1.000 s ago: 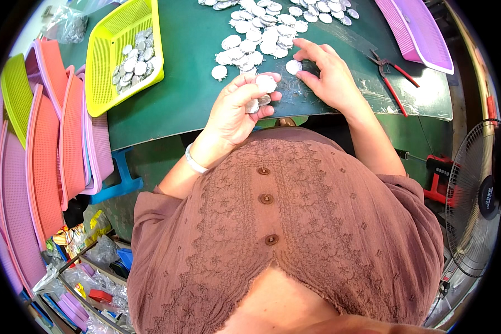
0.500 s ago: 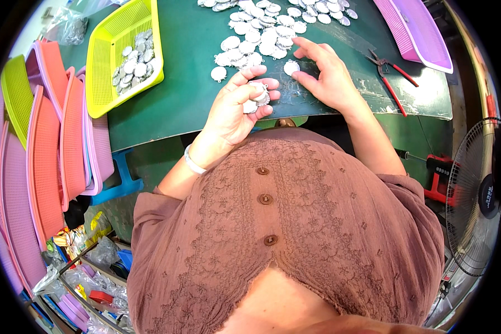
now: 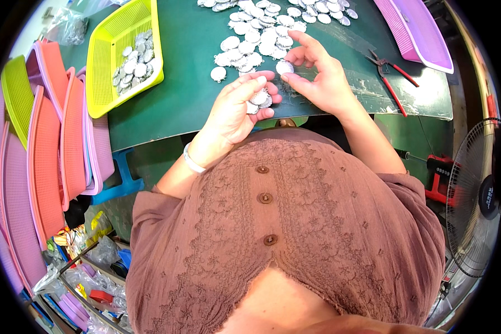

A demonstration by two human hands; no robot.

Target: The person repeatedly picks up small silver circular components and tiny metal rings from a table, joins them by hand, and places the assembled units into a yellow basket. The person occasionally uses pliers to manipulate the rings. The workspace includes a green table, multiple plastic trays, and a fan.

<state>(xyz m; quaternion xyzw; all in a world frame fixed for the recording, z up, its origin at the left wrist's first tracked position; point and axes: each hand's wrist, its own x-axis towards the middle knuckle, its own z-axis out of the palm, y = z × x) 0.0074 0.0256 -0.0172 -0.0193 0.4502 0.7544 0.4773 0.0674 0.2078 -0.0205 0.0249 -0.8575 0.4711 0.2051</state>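
Observation:
Several round silver metal pendants [image 3: 259,99], each with a tiny loop on its edge, lie stacked in my left hand [image 3: 234,108]. Its fingers curl around them, with the thumb on the upper side. My right hand [image 3: 324,78] pinches a single pendant [image 3: 284,67] between the thumb and a bent finger, while its index finger points away from it. This hand is just beyond the left one, at the near edge of a loose heap of similar pendants [image 3: 247,47] on the green tabletop [image 3: 167,111].
A yellow-green basket [image 3: 97,67] with some pendants stands at the left, and a lilac basket [image 3: 420,39] at the far right. Red-handled pliers [image 3: 392,75] lie right of my right hand. Stacked baskets [image 3: 44,167] fill the left side; a fan [image 3: 473,195] stands at the right.
My right hand has moved slightly left and away from me, and the pendant at its thumb has shifted with it. My left thumb has moved up toward the fingertips over the held pendants.

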